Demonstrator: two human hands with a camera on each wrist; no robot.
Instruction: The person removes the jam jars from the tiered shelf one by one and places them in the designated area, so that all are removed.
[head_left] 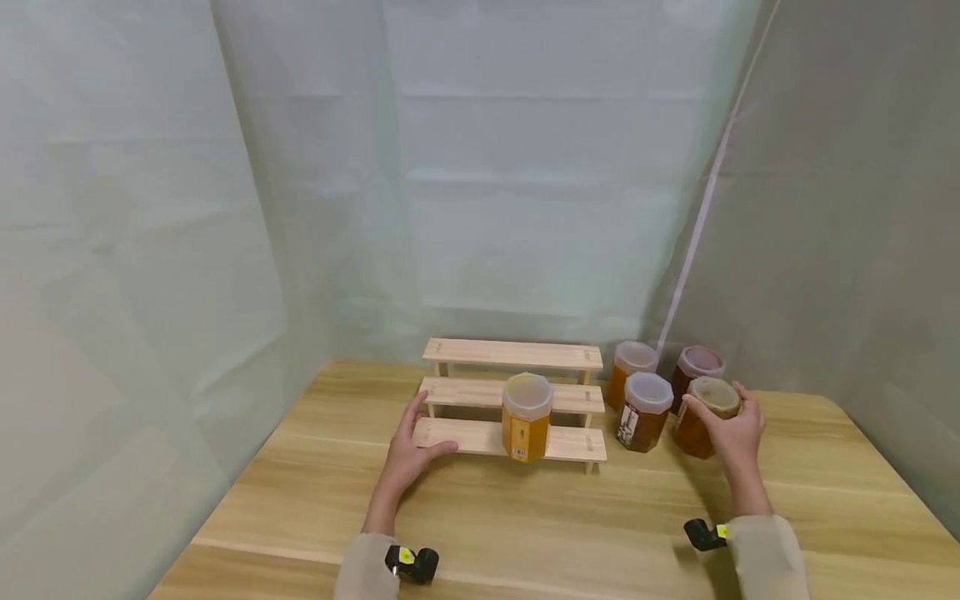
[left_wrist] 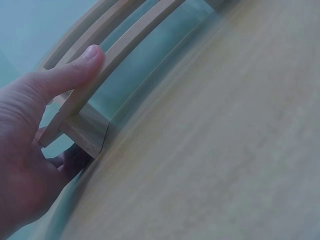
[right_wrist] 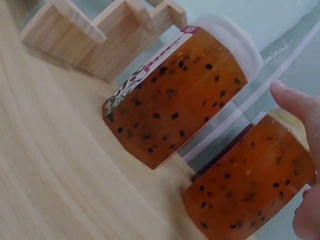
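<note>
A three-step wooden shelf (head_left: 465, 435) stands at the table's middle. My left hand (head_left: 408, 458) holds its left end; in the left wrist view the thumb (left_wrist: 91, 59) lies on the lowest board and the other fingers reach round behind the end leg. A yellow-orange jar (head_left: 527, 429) with a whitish lid sits at the lowest step. To the right, my right hand (head_left: 737, 432) grips an amber jar (head_left: 693, 429) with dark seeds round its lid, thumb on the left, fingers on the right. Another seeded amber jar (right_wrist: 172, 95) with a label stands beside it, left of the hand.
Behind these two are an orange jar (head_left: 621, 375) and a dark red jar (head_left: 693, 367), close to the back curtain (head_left: 540, 208). Pale curtains also hang on both sides of the wooden table (head_left: 510, 525).
</note>
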